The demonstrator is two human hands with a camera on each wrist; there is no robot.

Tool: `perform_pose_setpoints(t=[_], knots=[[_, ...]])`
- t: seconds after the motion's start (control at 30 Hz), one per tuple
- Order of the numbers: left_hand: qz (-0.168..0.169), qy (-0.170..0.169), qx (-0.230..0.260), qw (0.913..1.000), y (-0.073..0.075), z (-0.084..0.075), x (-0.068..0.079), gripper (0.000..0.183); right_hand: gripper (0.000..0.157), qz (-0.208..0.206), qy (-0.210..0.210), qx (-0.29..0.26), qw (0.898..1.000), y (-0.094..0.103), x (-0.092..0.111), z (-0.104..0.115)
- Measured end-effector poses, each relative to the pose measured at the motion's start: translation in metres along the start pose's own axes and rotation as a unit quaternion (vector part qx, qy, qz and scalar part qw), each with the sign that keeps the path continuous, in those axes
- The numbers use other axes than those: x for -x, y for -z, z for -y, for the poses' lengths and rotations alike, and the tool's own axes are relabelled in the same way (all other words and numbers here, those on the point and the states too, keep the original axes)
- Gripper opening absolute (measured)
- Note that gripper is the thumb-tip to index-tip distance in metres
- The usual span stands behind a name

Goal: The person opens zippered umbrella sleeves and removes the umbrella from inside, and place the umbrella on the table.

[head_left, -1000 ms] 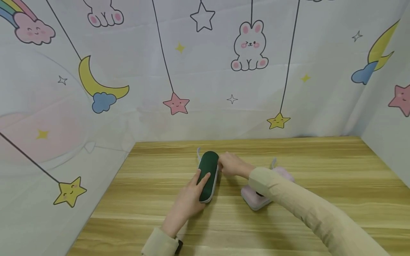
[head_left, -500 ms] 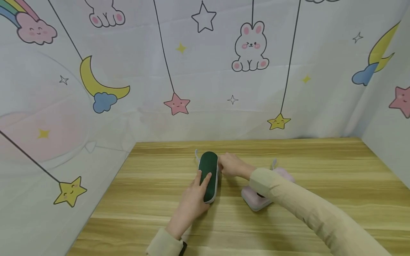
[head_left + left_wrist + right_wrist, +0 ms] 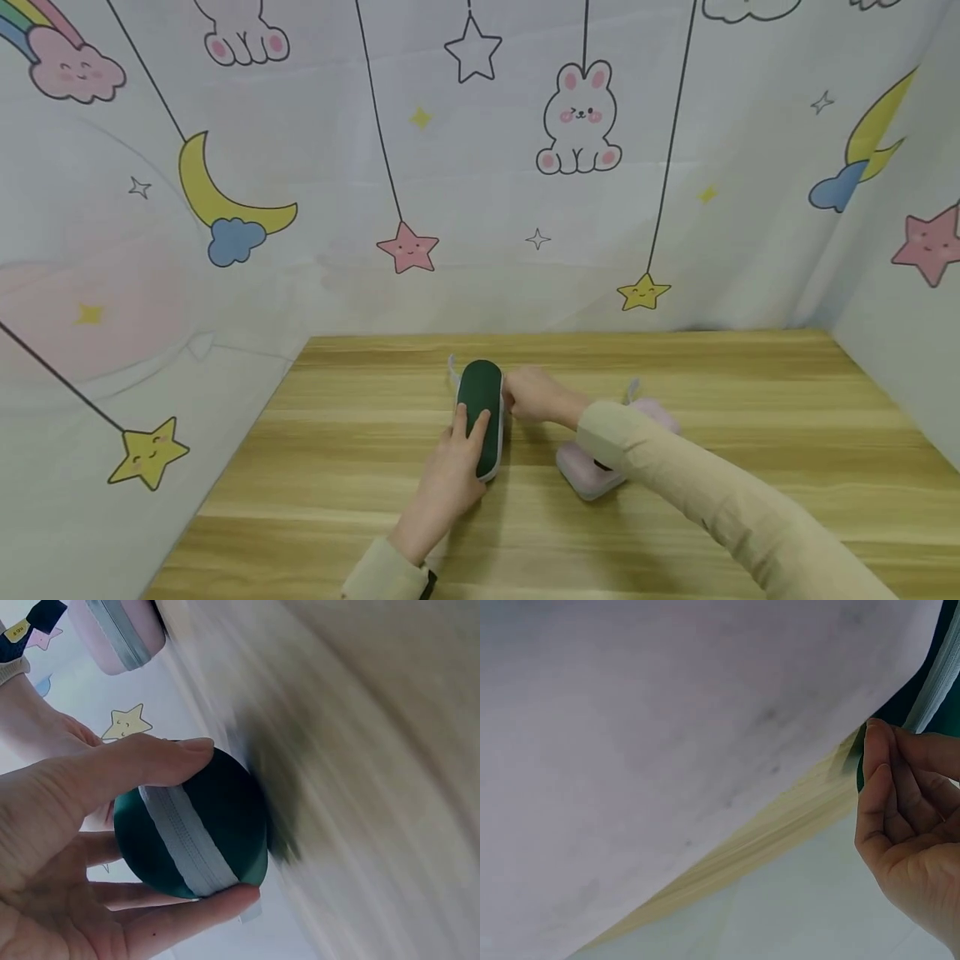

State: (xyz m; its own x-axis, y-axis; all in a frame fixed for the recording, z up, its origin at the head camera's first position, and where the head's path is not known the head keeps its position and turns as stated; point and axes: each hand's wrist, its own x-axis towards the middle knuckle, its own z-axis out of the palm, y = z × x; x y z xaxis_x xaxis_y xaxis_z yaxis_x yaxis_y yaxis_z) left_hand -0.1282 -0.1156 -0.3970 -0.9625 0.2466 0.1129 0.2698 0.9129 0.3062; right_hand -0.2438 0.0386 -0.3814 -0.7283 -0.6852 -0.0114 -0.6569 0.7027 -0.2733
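An oblong dark green zippered case [image 3: 478, 387] with a grey zip band lies lengthwise on the wooden table. My left hand [image 3: 446, 475] grips its near end, with fingertips spread over the top. In the left wrist view, the thumb presses one side of the rounded end of the case [image 3: 232, 806] and the fingers wrap the other. At the far right side of the case is my right hand [image 3: 534, 394], its fingers curled. The right wrist view has its thumb and fingers pinched together right at the zip [image 3: 939, 675]; they hide the pull between them.
A pale pink zippered case [image 3: 581, 471] lies to the right, partly under my right forearm in the head view. A light strap [image 3: 452, 367] sticks out past the green case's far left side. Printed white cloth [image 3: 480, 283] walls the table's back and sides.
The green case has turned slightly, its near end swinging right with my left hand. My right hand keeps its place at the zip. The head view has shifted a little.
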Motion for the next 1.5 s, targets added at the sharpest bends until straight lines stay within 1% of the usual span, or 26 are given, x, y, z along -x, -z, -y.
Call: perform_pose_setpoints(t=[0.13,0.37,0.63,0.83,0.97,1.2,1.33,1.5], knots=[[-0.001,0.004,-0.011,0.9999,0.0,-0.001,0.002,0.09,0.019,-0.009,0.014,-0.012,1.0,-0.003,0.002,0.001],[-0.018,0.0,-0.027,0.9995,-0.001,-0.002,0.003,0.088,0.02,-0.013,0.017,-0.026,0.999,-0.005,0.003,0.002],[-0.01,0.013,-0.023,0.9996,-0.002,-0.006,0.001,0.09,0.02,-0.007,0.004,-0.036,0.999,-0.003,0.003,0.002],[-0.014,0.019,-0.022,0.9995,-0.003,-0.008,0.0,0.09,0.017,-0.009,0.019,-0.031,0.999,-0.002,0.005,0.003],[-0.012,0.024,-0.024,0.9994,-0.003,-0.008,-0.001,0.091,0.016,-0.007,0.019,-0.033,0.999,-0.002,0.006,0.003],[-0.023,0.023,-0.038,0.9988,-0.004,-0.01,-0.003,0.089,0.014,-0.004,0.013,-0.04,0.999,0.0,0.007,0.005],[-0.023,0.027,-0.047,0.9983,-0.005,-0.012,-0.004,0.088,0.016,0.005,0.009,-0.045,0.999,0.001,0.009,0.006],[-0.023,0.036,-0.047,0.998,-0.005,-0.015,-0.005,0.089,0.018,0.004,0.02,-0.042,0.999,0.002,0.01,0.007]])
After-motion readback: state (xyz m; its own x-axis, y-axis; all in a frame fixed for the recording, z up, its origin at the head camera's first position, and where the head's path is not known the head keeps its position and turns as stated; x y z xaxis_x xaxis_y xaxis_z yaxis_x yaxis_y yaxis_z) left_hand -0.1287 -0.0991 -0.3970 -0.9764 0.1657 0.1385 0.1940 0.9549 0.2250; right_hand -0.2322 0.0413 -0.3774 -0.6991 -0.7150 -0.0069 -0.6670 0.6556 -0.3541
